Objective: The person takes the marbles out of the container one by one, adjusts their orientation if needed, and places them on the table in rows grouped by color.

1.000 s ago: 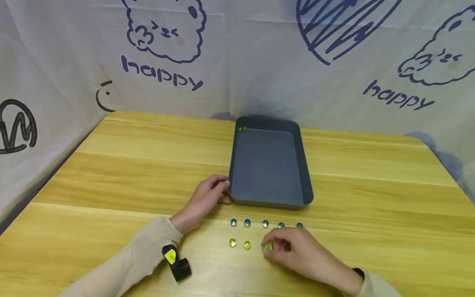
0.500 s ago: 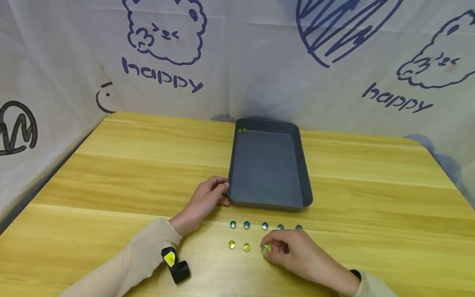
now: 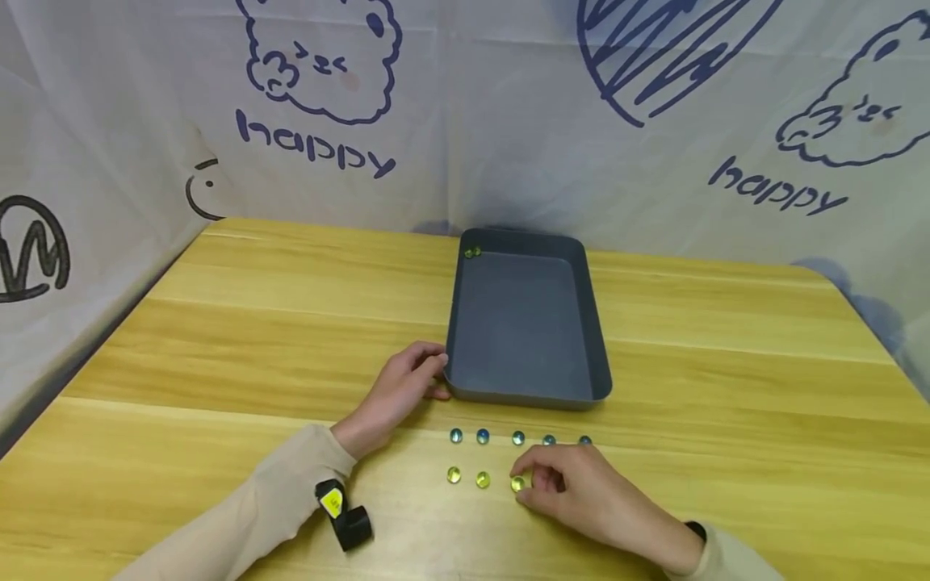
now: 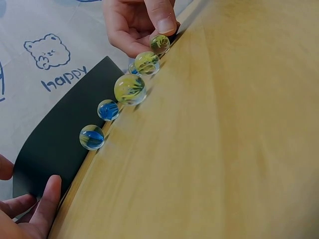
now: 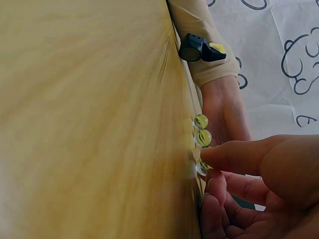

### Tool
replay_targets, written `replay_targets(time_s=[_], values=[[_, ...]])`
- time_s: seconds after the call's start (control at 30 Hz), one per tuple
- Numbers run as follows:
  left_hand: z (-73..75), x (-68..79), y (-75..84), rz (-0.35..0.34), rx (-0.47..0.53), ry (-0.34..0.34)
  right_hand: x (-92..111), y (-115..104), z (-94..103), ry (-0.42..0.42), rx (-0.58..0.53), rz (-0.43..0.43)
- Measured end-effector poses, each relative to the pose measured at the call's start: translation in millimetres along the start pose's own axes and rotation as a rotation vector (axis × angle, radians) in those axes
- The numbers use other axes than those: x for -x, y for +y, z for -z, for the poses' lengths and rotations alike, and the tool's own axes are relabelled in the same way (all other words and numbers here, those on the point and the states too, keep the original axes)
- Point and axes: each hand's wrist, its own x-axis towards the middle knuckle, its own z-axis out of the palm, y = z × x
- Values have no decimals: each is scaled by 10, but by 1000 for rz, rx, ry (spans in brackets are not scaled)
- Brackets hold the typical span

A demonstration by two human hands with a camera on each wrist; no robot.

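Observation:
In the head view, my right hand pinches a yellow-green glass marble between thumb and fingertips, down at the table surface. This marble stands at the right end of a row with two more, a left yellow marble and a middle yellow marble. Behind them runs a row of several blue marbles, the rightmost partly covered by my right hand. My left hand touches the near left corner of a dark grey tray; its fingertips rest against the outer wall.
Two yellow-green marbles lie in the tray's far left corner. The wooden table meets a white cloth backdrop with blue drawings. A black wrist camera is strapped to the left sleeve.
The marble at my right fingertips shows more clearly and has shifted very slightly left. Both hands keep nearly the same place, and the tray has not moved.

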Motion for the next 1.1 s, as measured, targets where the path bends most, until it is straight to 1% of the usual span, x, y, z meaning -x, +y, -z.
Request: replay_targets(time_s=[0.37, 0.57, 1.1], values=[[4, -11, -3, 5, -5, 3, -17, -2, 5, 6, 16, -8], [-5, -14, 5, 16, -6, 2, -14, -1, 9, 2, 12, -13], [-4, -3, 17, 12, -15, -1, -11, 1, 28, 14, -1, -16]])
